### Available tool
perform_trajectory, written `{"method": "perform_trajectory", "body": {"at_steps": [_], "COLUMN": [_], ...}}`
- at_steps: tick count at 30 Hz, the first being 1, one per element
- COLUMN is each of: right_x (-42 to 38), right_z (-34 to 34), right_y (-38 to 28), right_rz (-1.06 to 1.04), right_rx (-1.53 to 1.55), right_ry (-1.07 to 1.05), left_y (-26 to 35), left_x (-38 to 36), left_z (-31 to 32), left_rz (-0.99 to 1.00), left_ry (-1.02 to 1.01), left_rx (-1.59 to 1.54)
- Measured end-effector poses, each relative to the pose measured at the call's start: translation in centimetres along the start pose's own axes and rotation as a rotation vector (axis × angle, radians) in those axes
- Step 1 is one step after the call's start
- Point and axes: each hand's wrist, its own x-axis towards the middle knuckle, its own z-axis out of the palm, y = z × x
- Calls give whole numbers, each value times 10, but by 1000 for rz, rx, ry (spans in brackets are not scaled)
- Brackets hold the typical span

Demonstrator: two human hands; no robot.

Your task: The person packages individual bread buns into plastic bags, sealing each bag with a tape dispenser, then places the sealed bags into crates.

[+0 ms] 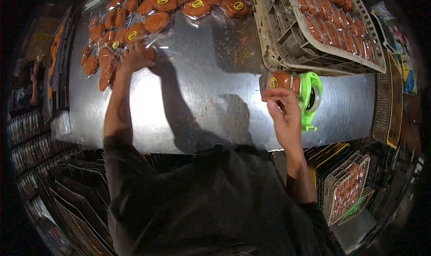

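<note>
On the left of the metal table, my left hand (133,58) reaches into a pile of orange-brown round items in clear wrappers (157,21), some with yellow round labels. Its fingers lie on one item, partly hidden by the hand. On the right, my right hand (286,114) is raised with curled fingers beside a bright green tape dispenser (309,101). One wrapped item with a yellow label (282,80) lies by the dispenser, just beyond the right fingers. Whether those fingers touch its wrapper cannot be made out.
A pale plastic crate (310,54) filled with rows of wrapped items stands at the back right of the metal table (211,90). Crumbs lie near its left side. Below the table on the right is another crate (331,188); dark trays (81,197) stand at lower left.
</note>
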Motion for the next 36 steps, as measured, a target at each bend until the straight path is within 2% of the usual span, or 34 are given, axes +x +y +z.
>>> {"method": "perform_trajectory", "body": {"at_steps": [2,4,6,7,10,11,14,15,18,19,22,23,24,25,27,28,29,30,31,32,33,34,36], "right_x": [4,8,0,-3,-13,-16,-31,-30,-45,-48,-61,-62,-63,-67,-76,-75,-74,-83,-87,-86,-84,-79,-69], "right_z": [19,37,65,74,69,61,46,39,6,1,-12,-18,-22,-20,-21,-22,-28,-30,-32,-35,-38,-39,-41], "right_y": [2,21,34,38,42,42,37,43,-7,-4,10,8,2,-8,-22,-26,-26,-32,-44,-53,-56,-52,-48], "right_rz": [20,-9,4,10,-69,-122,-92,-88,-258,-284,-293,-263,-234,-264,-383,-456,-417,-462,-528,-600,-402,-363,-395], "right_rx": [-29,-124,-158,-175,-278,-221,-131,-50,-131,-116,14,112,211,160,71,25,56,-2,-67,-134,-276,-104,-66], "right_ry": [-92,-187,-137,-110,157,159,-76,-24,198,212,259,276,290,191,213,222,163,171,172,174,189,273,234], "left_y": [-16,38,114,140,188,200,226,235,263,263,266,265,265,265,257,253,249,242,234,231,231,229,233], "left_x": [10,-27,-100,-130,-191,-199,-216,-230,-272,-287,-291,-303,-307,-308,-318,-317,-316,-318,-324,-322,-323,-326,-319], "left_z": [12,8,1,-4,-20,-18,-24,-34,-49,-49,-51,-53,-57,-60,-65,-70,-75,-77,-80,-76,-85,-93,-99], "left_rz": [348,538,468,397,57,-17,81,127,388,548,625,407,435,464,512,547,585,616,598,648,674,696,620], "left_ry": [-25,-31,-124,-200,-495,-293,116,125,601,521,772,509,522,538,580,660,733,794,713,786,803,813,593], "left_rx": [-358,-868,-1364,-1517,-1998,-1910,-1808,-1903,-1633,-1452,-1441,-1711,-1715,-1719,-1608,-1585,-1559,-1531,-1532,-1523,-1476,-1427,-1686]}}
